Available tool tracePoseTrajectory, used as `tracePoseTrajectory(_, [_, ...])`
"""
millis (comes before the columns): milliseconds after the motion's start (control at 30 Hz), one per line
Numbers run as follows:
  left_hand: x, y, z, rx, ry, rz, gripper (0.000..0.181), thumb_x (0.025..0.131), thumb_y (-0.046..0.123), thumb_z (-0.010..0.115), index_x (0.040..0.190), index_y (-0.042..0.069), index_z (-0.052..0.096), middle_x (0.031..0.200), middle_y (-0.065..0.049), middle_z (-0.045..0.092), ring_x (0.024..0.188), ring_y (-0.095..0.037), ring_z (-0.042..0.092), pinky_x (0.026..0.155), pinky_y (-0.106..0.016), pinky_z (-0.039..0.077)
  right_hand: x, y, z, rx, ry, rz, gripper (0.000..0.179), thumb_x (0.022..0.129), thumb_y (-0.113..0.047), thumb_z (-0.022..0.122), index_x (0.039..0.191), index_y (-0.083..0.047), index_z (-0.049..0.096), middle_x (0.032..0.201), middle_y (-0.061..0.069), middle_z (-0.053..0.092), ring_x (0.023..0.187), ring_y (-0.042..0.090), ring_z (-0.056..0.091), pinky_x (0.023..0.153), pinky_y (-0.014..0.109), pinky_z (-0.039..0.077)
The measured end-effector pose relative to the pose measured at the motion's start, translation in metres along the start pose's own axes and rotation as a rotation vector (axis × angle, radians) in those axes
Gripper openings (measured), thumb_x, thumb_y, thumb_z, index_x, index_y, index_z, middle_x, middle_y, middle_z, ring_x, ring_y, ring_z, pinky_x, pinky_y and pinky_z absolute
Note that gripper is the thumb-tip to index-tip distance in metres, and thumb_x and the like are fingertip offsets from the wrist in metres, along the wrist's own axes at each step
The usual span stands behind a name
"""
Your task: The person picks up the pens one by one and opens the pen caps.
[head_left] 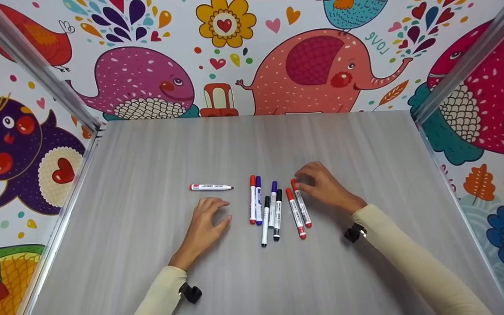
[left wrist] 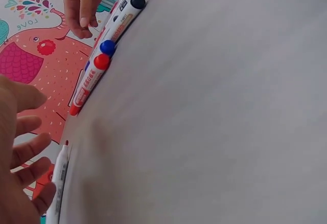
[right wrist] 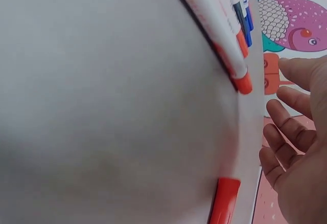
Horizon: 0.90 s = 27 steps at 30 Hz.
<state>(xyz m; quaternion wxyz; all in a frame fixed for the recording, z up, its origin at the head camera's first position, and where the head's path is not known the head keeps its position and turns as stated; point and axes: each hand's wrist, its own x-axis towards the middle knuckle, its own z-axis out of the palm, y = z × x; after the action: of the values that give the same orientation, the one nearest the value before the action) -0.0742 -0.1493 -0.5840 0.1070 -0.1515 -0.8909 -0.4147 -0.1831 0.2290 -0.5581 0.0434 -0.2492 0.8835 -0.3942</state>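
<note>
My left hand [head_left: 206, 225] hovers with loosely bent fingers below an uncapped white marker [head_left: 211, 187], whose bare tip points right; nothing is in its grasp. Over the upper ends of two red-capped markers [head_left: 301, 203], [head_left: 296, 214] is my right hand [head_left: 324, 186], its fingers relaxed and apart. In the right wrist view a loose red cap [right wrist: 225, 201] lies on the table below that hand [right wrist: 301, 142]; the head view does not show it. Between the hands lie a red marker [head_left: 253, 200], blue markers [head_left: 259, 201], [head_left: 273, 203] and black markers [head_left: 265, 223], [head_left: 278, 215].
The grey wood-grain table [head_left: 147, 148] has metal posts [head_left: 462, 65] at its back corners. Panels with cartoon animals, such as an elephant [head_left: 278, 96], stand behind and beside it. Each wrist wears a black device [head_left: 190, 293].
</note>
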Motion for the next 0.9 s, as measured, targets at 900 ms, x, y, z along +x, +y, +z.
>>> tracePoseTrajectory(900, [-0.025,0.014,0.027,-0.106,0.045,-0.002,0.035,0.089,-0.002,0.087,0.122,0.003,0.077,0.123,-0.002,0.070,0.122,-0.025,0.059,0.104,-0.042,0.051,0.029,-0.018,0.026,0.012,-0.065,-0.089,0.031,0.102,-0.016,0.081,0.128,-0.001,0.076,0.125,0.011,0.071,0.120,0.030,0.059,0.106,0.051,0.051])
